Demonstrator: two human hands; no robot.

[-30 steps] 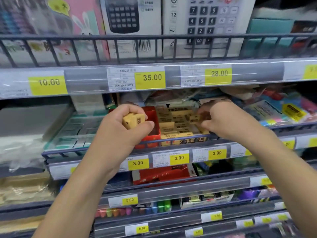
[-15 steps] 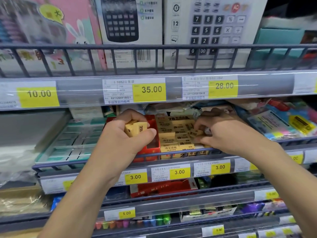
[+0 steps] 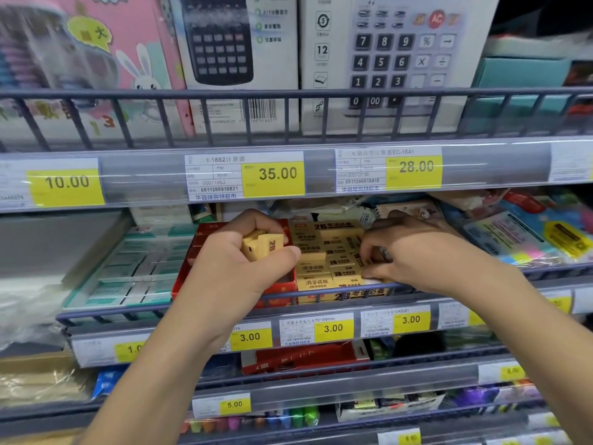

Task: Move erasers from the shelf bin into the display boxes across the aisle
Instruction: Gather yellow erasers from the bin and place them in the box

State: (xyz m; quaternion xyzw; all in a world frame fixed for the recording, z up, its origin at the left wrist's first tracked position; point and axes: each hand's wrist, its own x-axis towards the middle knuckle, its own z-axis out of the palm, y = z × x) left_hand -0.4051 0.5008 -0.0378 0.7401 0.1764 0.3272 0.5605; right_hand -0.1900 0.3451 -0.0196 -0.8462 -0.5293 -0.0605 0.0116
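My left hand [image 3: 237, 271] grips a small bunch of yellow 2B erasers [image 3: 263, 245] in front of the red bin [image 3: 192, 268] on the middle shelf. Beside it, a yellow box [image 3: 340, 295] is packed with several more yellow erasers [image 3: 324, 255]. My right hand [image 3: 407, 252] reaches into the right side of that box, its fingertips curled and pinching an eraser among the pile. The display boxes across the aisle are out of view.
A wire rail [image 3: 321, 293] fronts the shelf under both hands. Calculator boxes [image 3: 237, 59] stand on the shelf above, with price tags [image 3: 272, 175] below them. A teal tray [image 3: 134, 271] lies left of the bin; colourful sticky notes [image 3: 539, 239] sit at right.
The view has moved closer to the shelf. My right hand has shifted down and right inside the yellow box. My left hand still holds the same erasers.
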